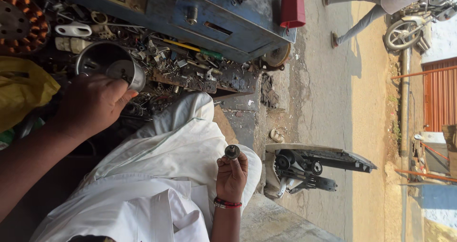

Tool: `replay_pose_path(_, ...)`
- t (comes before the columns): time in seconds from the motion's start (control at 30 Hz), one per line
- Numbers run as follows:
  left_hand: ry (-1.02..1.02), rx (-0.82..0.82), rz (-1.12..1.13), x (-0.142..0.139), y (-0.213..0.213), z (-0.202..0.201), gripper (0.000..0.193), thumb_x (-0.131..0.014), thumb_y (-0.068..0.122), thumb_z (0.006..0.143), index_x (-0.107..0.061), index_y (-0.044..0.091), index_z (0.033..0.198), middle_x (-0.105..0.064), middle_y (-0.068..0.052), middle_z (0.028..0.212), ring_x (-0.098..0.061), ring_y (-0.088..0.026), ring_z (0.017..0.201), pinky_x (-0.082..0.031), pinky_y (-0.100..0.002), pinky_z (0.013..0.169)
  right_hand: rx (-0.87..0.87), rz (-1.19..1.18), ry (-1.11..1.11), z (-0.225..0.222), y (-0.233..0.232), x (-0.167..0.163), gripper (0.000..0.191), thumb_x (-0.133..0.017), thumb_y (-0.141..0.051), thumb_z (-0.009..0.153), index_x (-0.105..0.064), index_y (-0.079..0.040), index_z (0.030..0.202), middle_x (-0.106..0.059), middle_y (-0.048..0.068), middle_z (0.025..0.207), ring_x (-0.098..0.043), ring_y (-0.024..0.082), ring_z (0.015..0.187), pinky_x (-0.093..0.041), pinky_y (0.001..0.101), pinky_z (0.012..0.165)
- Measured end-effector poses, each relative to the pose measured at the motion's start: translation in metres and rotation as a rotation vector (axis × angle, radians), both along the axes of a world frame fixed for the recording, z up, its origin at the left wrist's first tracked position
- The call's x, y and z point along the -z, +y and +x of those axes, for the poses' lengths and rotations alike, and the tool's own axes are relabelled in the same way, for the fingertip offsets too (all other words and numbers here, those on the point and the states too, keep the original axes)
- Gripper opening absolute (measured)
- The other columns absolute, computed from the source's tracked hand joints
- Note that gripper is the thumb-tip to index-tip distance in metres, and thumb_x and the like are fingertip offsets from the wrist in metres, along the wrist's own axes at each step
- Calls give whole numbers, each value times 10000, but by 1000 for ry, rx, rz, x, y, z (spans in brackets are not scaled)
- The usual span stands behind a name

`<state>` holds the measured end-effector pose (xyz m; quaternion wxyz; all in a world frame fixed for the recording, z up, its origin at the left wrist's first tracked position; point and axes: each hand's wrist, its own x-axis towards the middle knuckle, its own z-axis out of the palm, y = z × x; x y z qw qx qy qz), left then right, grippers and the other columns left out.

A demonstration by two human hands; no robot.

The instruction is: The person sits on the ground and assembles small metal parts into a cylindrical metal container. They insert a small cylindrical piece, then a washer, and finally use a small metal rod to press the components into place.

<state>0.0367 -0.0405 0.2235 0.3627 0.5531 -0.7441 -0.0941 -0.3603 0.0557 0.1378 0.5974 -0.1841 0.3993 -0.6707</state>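
1. My right hand (232,175), low in the middle of the frame, is turned palm towards the camera. Its fingers are curled and pinch a small dark round metal part with a short stem (232,151) at the tips. The rest of the hand is loosely closed and holds nothing else.
2. My left hand (90,104), in the upper left of the frame, is wrapped around the side of a shiny steel jar (102,61). The thumb presses near the jar's base, which faces the camera. The grip looks firm and fully closed.
3. The two hands are well apart, with the white cloth garment (157,166) over my lap between them.
4. I judge the step in hand to be matching the small part to the jar's base. The next move would call for bringing the two together and lining up the stem squarely with the centre of the base. I cannot make out the fitting there.
5. Just beyond the jar, a cluttered bench (228,82) is strewn with screws and scraps. Among them are a yellow-and-green screwdriver (190,48) and a white plastic handle (72,30).
6. A copper-wound motor stator (16,20) sits at the far upper left, with a yellow cloth (21,92) below it.
7. Above the bench is a blue metal cabinet (223,18) with a red container (292,7) at its edge.
8. Nothing lies between the hands but the garment. If the part is dropped, the loose scrap nearby could swallow it.
9. On the right of the frame are a dismantled scooter panel (319,166), a passer-by's legs (357,18) and a parked motorbike (409,27).
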Motion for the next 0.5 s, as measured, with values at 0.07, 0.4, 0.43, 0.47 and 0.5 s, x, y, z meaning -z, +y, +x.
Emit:
replay_pose_path(0.07,-53,-18,-2,0,1,0,330,-793,212,877,-560,60,700,-629,-110,647,-659,-319,646,-499,-459,586,-5,6,7,-1,-2,0,150,-602,-35,990,-626,-78,1131,-724,87,975,-707,188,857,-566,384,783)
replay_pose_path(0.4,-169,-13,-15,18,-14,16,318,-771,183,925,-573,76,702,-626,-98,625,-658,-290,636,-502,-451,630,11,49,-8,2,-5,1,135,-601,-36,1001,-627,-67,1131,-713,84,947,-693,179,820,-559,367,758)
replay_pose_path(0.43,-191,5,-10,21,-19,15,316,-772,194,917,-579,82,693,-627,-98,621,-656,-293,632,-501,-455,630,15,52,-14,3,-5,2,130,-605,-38,1004,-627,-67,1129,-713,83,945,-693,179,821,-559,366,758)
replay_pose_path(0.47,-213,19,-4,23,-23,15,314,-772,205,908,-585,88,685,-627,-98,617,-654,-296,627,-499,-459,629,15,56,-19,4,-5,2,125,-608,-39,1008,-626,-67,1128,-713,82,942,-693,180,823,-559,365,758)
replay_pose_path(0.5,-233,32,5,25,-28,14,313,-772,215,900,-591,94,677,-628,-98,612,-651,-299,623,-498,-463,628,14,62,-23,5,-5,2,120,-612,-40,1011,-626,-67,1126,-712,82,940,-694,180,824,-559,364,758)
